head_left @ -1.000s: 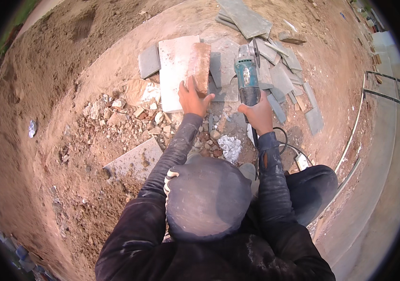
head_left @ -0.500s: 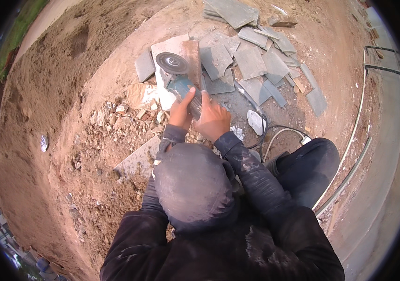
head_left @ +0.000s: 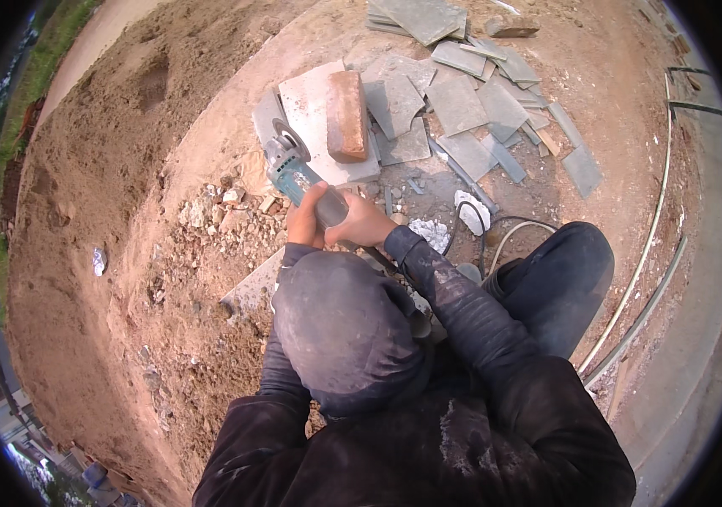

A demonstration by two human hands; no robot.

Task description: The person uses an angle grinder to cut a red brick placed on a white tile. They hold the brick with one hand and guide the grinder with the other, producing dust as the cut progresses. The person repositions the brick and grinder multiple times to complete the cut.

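Both hands grip a teal angle grinder (head_left: 297,181) by its dark rear body, left of the pale slab's near part. My left hand (head_left: 303,223) is closed round its left side, with the thumb along the top. From the right, my right hand (head_left: 364,221) wraps the back end, where a dark cord leads away. At the far end the grinder's cutting disc (head_left: 293,139) stands tilted up, partly in front of the slab's left edge. A reddish brick (head_left: 347,127) lies lengthwise on the pale slab (head_left: 306,93), to the right of the disc and apart from it.
Grey stone tiles (head_left: 460,106), whole and broken, lie loosely piled right of the slab. A long metal tool (head_left: 467,177) lies near them, beside cables (head_left: 505,232) and a white lump (head_left: 472,212). Stone rubble (head_left: 230,207) spreads to the left. My bent knee (head_left: 577,262) is at right.
The grinder has moved left and nearer to me, off the slab's middle. Its disc has turned from facing up to steeply tilted, and the brick shows whole. Both hands keep their grip.
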